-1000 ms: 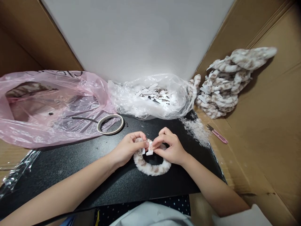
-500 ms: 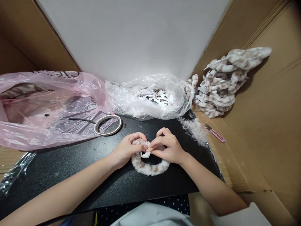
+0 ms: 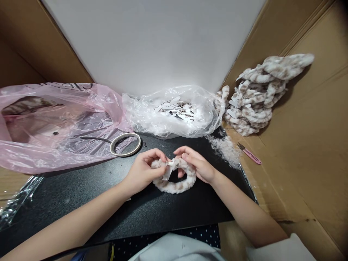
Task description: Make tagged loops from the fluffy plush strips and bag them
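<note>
A fluffy white-and-brown plush headband forms a ring above the black tabletop. My left hand is closed on its upper left part, finger and thumb pinched at a small white tag hanging inside the ring. My right hand grips the upper right side, some fingertips showing through the ring's opening. Part of the band is hidden under my fingers.
Behind lie a pink plastic bag, a clear bag of white tags, and a tape roll. To the right are fluff scraps, pink thread snips and piled plush bands. Cardboard walls flank the table.
My right hand has shifted from pinching at the tag to the band's upper right side. The band has risen slightly and the tag hangs further left. A small white scrap now shows by my left wrist.
</note>
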`<move>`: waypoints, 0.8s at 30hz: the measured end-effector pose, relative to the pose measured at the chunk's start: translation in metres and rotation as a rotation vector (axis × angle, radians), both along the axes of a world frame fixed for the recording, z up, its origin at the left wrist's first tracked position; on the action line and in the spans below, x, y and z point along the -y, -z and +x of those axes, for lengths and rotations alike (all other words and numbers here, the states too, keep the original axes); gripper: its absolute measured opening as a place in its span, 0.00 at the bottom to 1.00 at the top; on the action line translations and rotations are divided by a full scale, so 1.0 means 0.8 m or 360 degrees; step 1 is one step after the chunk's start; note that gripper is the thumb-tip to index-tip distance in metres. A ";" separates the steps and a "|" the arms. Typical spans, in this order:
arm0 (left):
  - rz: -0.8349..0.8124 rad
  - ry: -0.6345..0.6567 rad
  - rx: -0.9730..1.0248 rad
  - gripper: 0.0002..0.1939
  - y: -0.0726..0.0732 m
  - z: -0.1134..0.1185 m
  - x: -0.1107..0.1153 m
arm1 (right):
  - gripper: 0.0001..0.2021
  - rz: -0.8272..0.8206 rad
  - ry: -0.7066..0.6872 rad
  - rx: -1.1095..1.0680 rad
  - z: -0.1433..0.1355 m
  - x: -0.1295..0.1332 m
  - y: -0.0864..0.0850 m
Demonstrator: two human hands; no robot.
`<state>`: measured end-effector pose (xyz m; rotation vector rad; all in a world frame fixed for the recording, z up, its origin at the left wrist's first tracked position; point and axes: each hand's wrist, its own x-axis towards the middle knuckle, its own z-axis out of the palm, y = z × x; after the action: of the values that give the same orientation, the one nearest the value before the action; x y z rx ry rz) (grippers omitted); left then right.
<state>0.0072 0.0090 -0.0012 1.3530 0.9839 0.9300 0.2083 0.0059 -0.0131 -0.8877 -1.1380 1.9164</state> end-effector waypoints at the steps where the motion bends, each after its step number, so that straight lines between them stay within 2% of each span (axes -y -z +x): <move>1: 0.0131 0.0002 -0.0060 0.05 -0.002 -0.001 0.002 | 0.20 -0.0190 -0.0165 -0.0035 0.000 -0.001 0.000; 3: 0.0389 0.0016 -0.0161 0.04 -0.004 -0.003 0.005 | 0.21 -0.0481 -0.0417 -0.0131 0.000 -0.003 -0.003; 4: 0.0512 0.0028 -0.0207 0.04 -0.004 -0.004 0.005 | 0.20 -0.0576 -0.0456 -0.0188 0.000 -0.004 -0.005; 9: 0.0977 0.0091 -0.0373 0.05 -0.002 -0.007 0.004 | 0.20 -0.0759 -0.0403 -0.0322 0.006 -0.007 -0.014; 13: 0.1183 0.0164 -0.0447 0.06 -0.003 -0.008 0.002 | 0.18 -0.0632 -0.0197 -0.0235 0.008 -0.005 -0.018; 16: 0.1217 0.0173 -0.0494 0.08 -0.005 -0.008 0.001 | 0.19 -0.0461 -0.0042 -0.0164 0.006 -0.002 -0.020; 24: 0.1129 0.0206 -0.0440 0.05 0.000 -0.010 -0.001 | 0.20 -0.0176 -0.0058 -0.0064 0.002 0.000 -0.015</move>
<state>-0.0005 0.0098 -0.0010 2.1604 0.7773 1.0578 0.2099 0.0056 -0.0010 -0.8883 -1.0394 2.0345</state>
